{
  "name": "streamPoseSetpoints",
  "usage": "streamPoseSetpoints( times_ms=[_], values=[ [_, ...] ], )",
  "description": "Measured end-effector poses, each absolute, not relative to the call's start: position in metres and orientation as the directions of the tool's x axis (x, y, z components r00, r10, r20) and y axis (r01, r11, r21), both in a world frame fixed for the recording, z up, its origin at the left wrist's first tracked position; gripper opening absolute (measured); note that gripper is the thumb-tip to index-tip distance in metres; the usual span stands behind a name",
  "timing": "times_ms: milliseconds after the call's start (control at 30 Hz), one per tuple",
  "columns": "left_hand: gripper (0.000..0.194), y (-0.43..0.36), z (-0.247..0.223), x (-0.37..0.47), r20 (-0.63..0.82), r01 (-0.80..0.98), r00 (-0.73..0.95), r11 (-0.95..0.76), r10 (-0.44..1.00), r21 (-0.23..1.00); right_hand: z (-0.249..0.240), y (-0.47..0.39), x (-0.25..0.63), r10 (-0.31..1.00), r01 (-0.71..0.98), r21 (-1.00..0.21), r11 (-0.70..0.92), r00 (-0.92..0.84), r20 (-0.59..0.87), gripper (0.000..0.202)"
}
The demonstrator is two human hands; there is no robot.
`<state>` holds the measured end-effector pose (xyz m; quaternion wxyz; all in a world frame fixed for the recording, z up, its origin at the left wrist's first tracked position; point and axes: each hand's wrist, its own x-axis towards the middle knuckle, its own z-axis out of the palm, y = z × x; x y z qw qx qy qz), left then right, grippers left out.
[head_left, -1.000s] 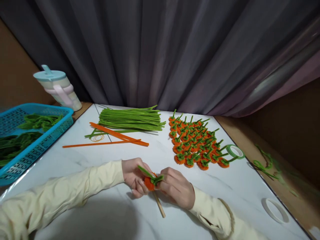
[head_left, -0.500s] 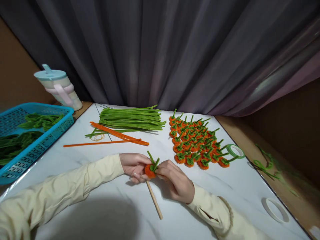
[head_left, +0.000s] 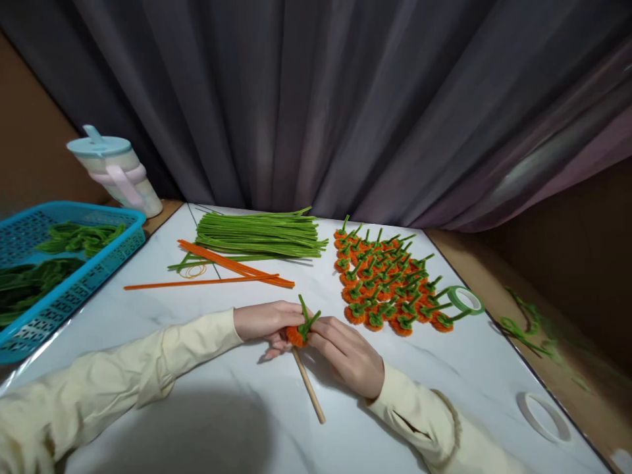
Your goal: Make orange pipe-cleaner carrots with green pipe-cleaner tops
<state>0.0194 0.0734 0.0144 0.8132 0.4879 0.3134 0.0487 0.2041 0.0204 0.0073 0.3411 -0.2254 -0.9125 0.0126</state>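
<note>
Between my two hands is a small orange pipe-cleaner pumpkin (head_left: 296, 336) with green leaves and two green ends standing up. My left hand (head_left: 266, 322) grips it from the left, fingers curled about its side. From the right, my right hand (head_left: 345, 352) pinches at the green top, and its fingertips are partly hidden behind the knuckles. A thin wooden stick (head_left: 310, 388) lies on the white table below the pumpkin, its upper end near my left fingers. Rows of finished-looking orange pumpkins (head_left: 390, 283) with green stems stand to the right.
Green pipe cleaners (head_left: 257, 234) lie in a bundle at the back, with orange pipe cleaners (head_left: 232, 266) before them. A blue basket (head_left: 99, 280) holds green pieces at left, near a tumbler (head_left: 123, 174). Green tape (head_left: 465, 300) and a white tape roll (head_left: 543, 418) lie right.
The pumpkin has tilted slightly and its green ends have shifted right. My left hand has turned over it a little, and the stick's lower end has moved slightly up and right.
</note>
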Motion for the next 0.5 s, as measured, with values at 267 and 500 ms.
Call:
streamPoseSetpoints(
  times_ms=[267,500],
  values=[
    [0.020,0.075,0.045,0.017,-0.173,0.266,0.749,-0.051,0.640,0.963,0.004,0.022,0.205,0.414,0.477,-0.078,0.875,-0.657,0.629,0.012],
    [0.022,0.065,0.066,0.014,-0.063,0.369,0.637,-0.233,0.768,0.900,0.006,0.021,0.207,0.404,0.483,-0.061,0.873,-0.649,0.645,0.017]
  ],
)
